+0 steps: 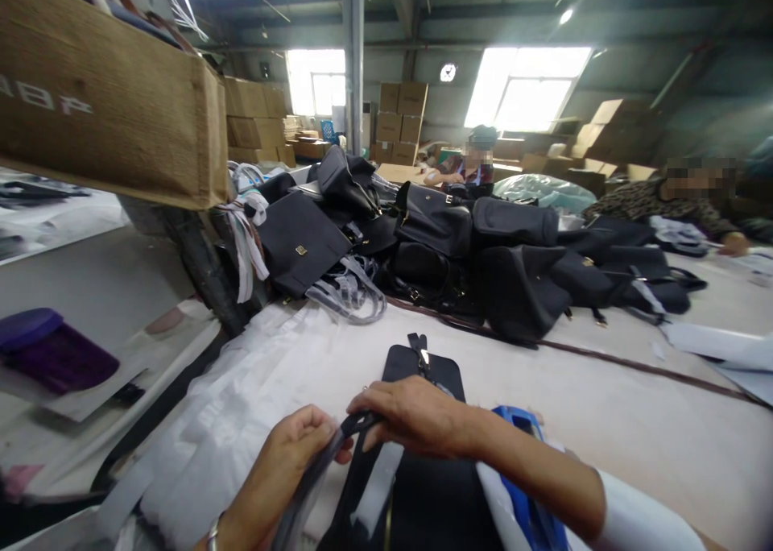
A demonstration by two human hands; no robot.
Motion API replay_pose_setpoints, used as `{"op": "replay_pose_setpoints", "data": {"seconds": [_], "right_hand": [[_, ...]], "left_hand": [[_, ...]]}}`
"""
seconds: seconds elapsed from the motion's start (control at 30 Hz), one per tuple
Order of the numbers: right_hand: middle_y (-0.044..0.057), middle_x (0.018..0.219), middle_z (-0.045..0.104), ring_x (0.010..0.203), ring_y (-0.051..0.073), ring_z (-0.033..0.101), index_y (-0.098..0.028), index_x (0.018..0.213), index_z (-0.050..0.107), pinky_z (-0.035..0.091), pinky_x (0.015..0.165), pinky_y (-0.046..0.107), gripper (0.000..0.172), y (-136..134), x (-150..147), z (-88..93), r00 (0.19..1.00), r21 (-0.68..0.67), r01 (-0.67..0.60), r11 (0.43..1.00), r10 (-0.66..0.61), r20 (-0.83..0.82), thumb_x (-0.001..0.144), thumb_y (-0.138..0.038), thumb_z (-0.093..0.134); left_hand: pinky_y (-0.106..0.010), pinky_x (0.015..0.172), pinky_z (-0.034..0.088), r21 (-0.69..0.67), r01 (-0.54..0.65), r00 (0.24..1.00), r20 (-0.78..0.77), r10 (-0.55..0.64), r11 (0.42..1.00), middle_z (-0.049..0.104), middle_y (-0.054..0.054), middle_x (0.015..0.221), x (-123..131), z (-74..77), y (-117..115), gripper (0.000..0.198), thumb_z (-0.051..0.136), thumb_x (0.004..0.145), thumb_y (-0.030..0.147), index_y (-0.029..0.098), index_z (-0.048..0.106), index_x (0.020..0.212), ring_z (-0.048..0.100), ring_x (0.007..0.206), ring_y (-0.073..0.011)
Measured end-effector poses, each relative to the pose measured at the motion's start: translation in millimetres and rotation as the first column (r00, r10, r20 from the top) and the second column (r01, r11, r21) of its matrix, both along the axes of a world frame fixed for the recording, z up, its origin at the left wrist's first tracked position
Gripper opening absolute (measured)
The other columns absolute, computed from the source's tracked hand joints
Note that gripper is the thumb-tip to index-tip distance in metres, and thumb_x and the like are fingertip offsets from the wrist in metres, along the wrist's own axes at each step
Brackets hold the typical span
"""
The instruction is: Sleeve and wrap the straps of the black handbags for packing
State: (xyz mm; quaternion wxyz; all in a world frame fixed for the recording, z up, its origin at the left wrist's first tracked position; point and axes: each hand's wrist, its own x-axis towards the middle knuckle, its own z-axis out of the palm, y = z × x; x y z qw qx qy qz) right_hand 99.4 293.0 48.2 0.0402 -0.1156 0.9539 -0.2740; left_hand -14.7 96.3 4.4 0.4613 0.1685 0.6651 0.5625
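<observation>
A black bag (pixel 426 486) lies on the white table below my hands, with a gold zipper and a small buckled strap at its top. My right hand (pixel 416 416) is closed on a black strap (pixel 361 422) above the bag's left side. Just left of it, my left hand (pixel 302 442) pinches the same strap, where a clear plastic wrap (pixel 311 482) covers it and hangs down toward the bottom edge. A pale strip (pixel 379 486) lies across the bag under my right hand.
Black bags (pixel 519 285) are piled across the table's far side. White wrapping sheets (pixel 223 422) heap at the left. A blue object (pixel 522 486) sits under my right forearm. A brown box (pixel 109 92) juts in at upper left. Two people sit beyond the pile.
</observation>
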Motion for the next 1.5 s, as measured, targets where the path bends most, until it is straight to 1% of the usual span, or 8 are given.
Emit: {"op": "replay_pose_setpoints", "data": {"seconds": [0.2,0.27,0.5,0.8,1.03,1.23,1.4,1.5], "right_hand": [[0.005,0.102,0.064,0.092,0.014,0.061,-0.019,0.117,0.061,0.045,0.083,0.025,0.025,1,-1,17.4,0.992,-0.236,-0.015,0.972,-0.016,-0.126,0.100,-0.030,0.046],[0.005,0.102,0.063,0.092,0.014,0.060,-0.019,0.116,0.062,0.045,0.084,0.025,0.025,-5,-3,16.4,0.991,-0.277,-0.022,0.960,-0.015,-0.133,0.100,-0.029,0.046],[0.004,0.096,0.065,0.086,0.014,0.061,-0.018,0.108,0.061,0.044,0.076,0.023,0.018,-33,-8,-17.8,0.989,-0.146,-0.082,0.986,0.063,-0.131,0.097,-0.018,0.047],[0.006,0.100,0.066,0.088,0.017,0.062,-0.019,0.116,0.046,0.044,0.077,0.026,0.027,-27,14,-14.1,0.994,-0.078,0.054,0.996,-0.061,-0.089,0.094,-0.030,0.056],[0.002,0.095,0.068,0.090,0.016,0.062,-0.020,0.105,0.053,0.043,0.079,0.026,0.009,-27,10,-17.5,0.998,-0.083,-0.021,0.996,0.017,-0.057,0.096,-0.021,0.050],[0.008,0.102,0.067,0.091,0.021,0.063,-0.020,0.113,0.047,0.043,0.078,0.029,0.027,-1,17,-31.1,0.985,-0.042,0.171,0.984,-0.171,-0.006,0.091,-0.030,0.059],[0.006,0.099,0.068,0.094,0.020,0.063,-0.020,0.110,0.045,0.043,0.080,0.028,0.022,-1,15,-39.4,1.000,-0.136,0.018,0.991,-0.014,0.026,0.089,-0.012,0.049],[0.006,0.103,0.066,0.094,0.021,0.062,-0.021,0.114,0.046,0.043,0.080,0.029,0.025,7,17,-38.5,0.995,-0.177,0.086,0.980,-0.076,0.063,0.091,-0.025,0.055]], "left_hand": [[-0.023,0.061,0.041,0.043,-0.060,0.993,-0.097,0.064,0.997,0.072,-0.003,0.075,7,45.4,-11,0.025,0.065,0.081,0.042,0.018,0.065,0.078,0.062,0.068,-0.0158],[-0.023,0.062,0.042,0.032,-0.081,0.982,-0.169,0.085,0.996,0.074,-0.004,0.076,8,49.9,-13,0.025,0.065,0.081,0.043,0.018,0.064,0.080,0.065,0.068,-0.0170],[-0.029,0.065,0.049,-0.003,-0.115,0.993,-0.028,0.115,0.993,0.073,-0.005,0.072,19,15.6,-14,0.023,0.066,0.079,0.037,0.017,0.056,0.073,0.070,0.068,-0.0215],[-0.028,0.066,0.047,-0.009,-0.120,0.992,-0.028,0.120,0.993,0.073,-0.006,0.066,22,20.2,-23,0.016,0.061,0.080,0.028,0.017,0.057,0.070,0.068,0.065,-0.0190],[-0.028,0.062,0.046,0.052,-0.074,0.996,-0.040,0.076,0.996,0.070,-0.003,0.063,25,1.3,-4,0.017,0.065,0.075,0.030,0.017,0.056,0.069,0.067,0.062,-0.0200],[-0.029,0.064,0.046,-0.036,-0.057,0.991,-0.123,0.052,0.998,0.074,-0.006,0.065,10,-9.2,6,0.011,0.056,0.077,0.026,0.018,0.057,0.070,0.068,0.066,-0.0209],[-0.026,0.059,0.042,-0.022,-0.003,0.988,-0.152,-0.001,1.000,0.071,-0.002,0.061,10,-16.1,25,0.014,0.057,0.077,0.029,0.018,0.055,0.068,0.064,0.061,-0.0175],[-0.025,0.055,0.038,-0.055,0.040,0.987,-0.150,-0.048,0.998,0.071,-0.003,0.060,9,-16.7,32,0.013,0.058,0.076,0.029,0.018,0.056,0.069,0.060,0.056,-0.0157]]}}
